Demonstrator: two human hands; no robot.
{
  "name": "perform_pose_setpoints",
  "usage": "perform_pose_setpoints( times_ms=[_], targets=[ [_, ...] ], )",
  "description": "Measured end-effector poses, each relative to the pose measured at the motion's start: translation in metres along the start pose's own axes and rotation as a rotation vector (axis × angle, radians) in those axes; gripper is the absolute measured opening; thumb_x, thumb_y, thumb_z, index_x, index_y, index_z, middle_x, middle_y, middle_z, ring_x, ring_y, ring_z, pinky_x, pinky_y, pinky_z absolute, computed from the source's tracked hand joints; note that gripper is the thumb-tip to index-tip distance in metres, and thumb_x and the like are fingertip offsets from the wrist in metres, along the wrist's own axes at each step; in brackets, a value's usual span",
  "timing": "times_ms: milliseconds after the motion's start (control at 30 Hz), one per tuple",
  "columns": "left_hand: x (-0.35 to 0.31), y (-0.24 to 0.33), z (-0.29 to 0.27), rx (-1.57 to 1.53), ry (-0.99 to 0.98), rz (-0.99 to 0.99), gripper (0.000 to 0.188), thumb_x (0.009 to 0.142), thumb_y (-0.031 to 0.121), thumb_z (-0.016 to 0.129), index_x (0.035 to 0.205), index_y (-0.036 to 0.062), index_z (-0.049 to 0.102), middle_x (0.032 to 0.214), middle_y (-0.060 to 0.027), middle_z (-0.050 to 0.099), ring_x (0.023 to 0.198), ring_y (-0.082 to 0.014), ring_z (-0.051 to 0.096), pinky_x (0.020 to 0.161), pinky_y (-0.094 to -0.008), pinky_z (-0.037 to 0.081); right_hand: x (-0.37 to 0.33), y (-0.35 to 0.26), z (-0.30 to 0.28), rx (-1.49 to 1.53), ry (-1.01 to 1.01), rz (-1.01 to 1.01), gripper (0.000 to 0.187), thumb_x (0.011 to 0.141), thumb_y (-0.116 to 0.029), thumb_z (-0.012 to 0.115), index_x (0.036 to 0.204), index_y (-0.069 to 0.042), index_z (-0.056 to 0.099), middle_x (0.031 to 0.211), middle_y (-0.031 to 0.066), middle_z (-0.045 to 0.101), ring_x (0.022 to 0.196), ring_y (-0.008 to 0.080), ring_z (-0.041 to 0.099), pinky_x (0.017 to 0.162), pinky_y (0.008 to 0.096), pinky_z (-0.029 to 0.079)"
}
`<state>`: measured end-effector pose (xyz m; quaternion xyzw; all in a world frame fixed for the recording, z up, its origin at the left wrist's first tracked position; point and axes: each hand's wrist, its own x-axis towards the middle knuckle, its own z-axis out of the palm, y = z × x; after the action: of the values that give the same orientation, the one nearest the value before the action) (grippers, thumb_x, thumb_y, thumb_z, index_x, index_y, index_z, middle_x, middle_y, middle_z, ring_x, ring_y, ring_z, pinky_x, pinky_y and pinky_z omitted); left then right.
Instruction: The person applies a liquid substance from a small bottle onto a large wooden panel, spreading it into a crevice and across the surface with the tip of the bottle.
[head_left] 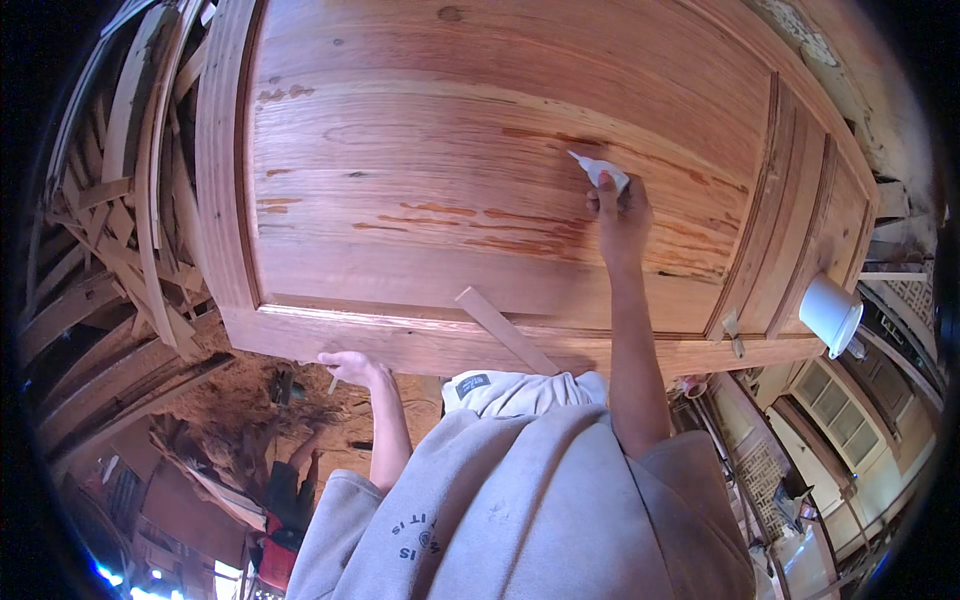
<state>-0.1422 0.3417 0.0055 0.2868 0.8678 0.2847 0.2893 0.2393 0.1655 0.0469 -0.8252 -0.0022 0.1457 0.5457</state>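
A large wooden door panel (420,150) with a raised frame lies flat before me, streaked with reddish-brown marks. My right hand (620,215) reaches over its middle right and grips a small white squeeze tube (603,171), nozzle pointing to the far left against the wood. My left hand (352,366) rests at the panel's near edge, fingers curled around a thin light stick-like thing that is hard to make out. A loose flat wooden strip (505,328) lies slanted on the near frame rail between my arms.
A white plastic cup (830,313) sits on its side at the panel's right corner. Stacked timber offcuts and slats (110,250) pile up at the left. Below the panel is dusty ground with sawdust (250,400); a building wall with windows (850,420) shows lower right.
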Motion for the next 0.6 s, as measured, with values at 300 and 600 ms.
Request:
perform_pose_setpoints(
  times_ms=[300, 600],
  targets=[
    [0.004, -0.005, -0.002, 0.007, 0.015, 0.008, 0.069, 0.105, 0.045, 0.028, 0.14, -0.0132, 0.036, 0.144, -0.0314, 0.041, 0.128, -0.0421, 0.047, 0.11, -0.0442, 0.04, 0.004, 0.0, 0.008, -0.135, -0.024, 0.003, 0.03, 0.098, -0.029, 0.062, 0.096, 0.001, 0.061, 0.071, 0.0105, 0.069, 0.062, 0.0148, 0.066, 0.056, 0.0295, 0.052],
    [-0.011, 0.006, 0.002, -0.001, 0.024, 0.064, 0.071, 0.104, 0.048, 0.028, 0.139, -0.0139, 0.038, 0.14, -0.0329, 0.044, 0.125, -0.0433, 0.05, 0.107, -0.0464, 0.044, 0.01, 0.006, -0.019, -0.139, 0.018, -0.011, 0.033, 0.098, -0.031, 0.061, 0.092, 0.001, 0.059, 0.068, 0.0081, 0.067, 0.059, 0.0133, 0.064, 0.054, 0.0286, 0.05]
  ],
)
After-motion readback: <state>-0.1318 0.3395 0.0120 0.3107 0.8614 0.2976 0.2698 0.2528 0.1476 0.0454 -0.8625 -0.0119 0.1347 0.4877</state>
